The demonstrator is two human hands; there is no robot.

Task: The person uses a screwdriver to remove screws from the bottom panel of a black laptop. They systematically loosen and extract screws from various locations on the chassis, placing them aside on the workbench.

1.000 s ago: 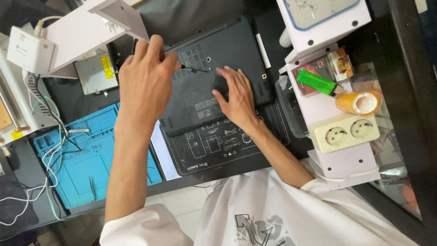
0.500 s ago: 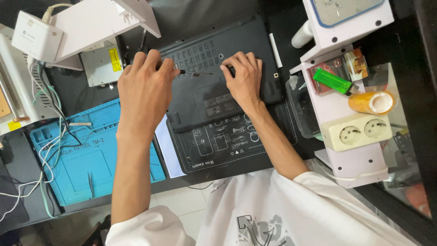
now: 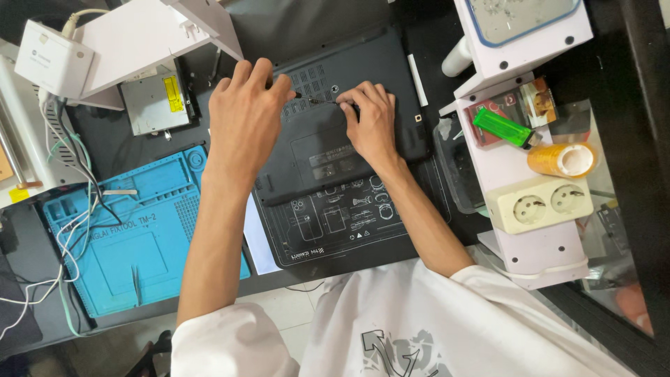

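At the far left a white adapter box (image 3: 52, 57) sits on a white shelf (image 3: 139, 38), with white cables (image 3: 66, 160) trailing down over a blue repair mat (image 3: 129, 237) that lies on the dark surface (image 3: 105, 139). A pair of tweezers (image 3: 135, 285) rests on the mat, and a silver drive unit with a yellow label (image 3: 155, 103) lies just above it.

The left hand (image 3: 244, 115) is curled at the upper left part of a black laptop underside (image 3: 328, 150), its grip narrow, fingers pinched on what looks like a thin screwdriver (image 3: 317, 100) whose handle is hidden under the hand. The laptop lies bottom-up in the middle of the surface, on a black work mat with white diagrams (image 3: 342, 227).

The right hand (image 3: 373, 122) rests on the laptop's vent area, fingertips touching the thin tool's tip; its grip is loosely bent and holds nothing that I can tell.

Right of the laptop stands a white rack (image 3: 516, 150) carrying a green lighter (image 3: 502, 127), a roll of yellow tape (image 3: 562, 159) and a cream double socket (image 3: 541, 204).
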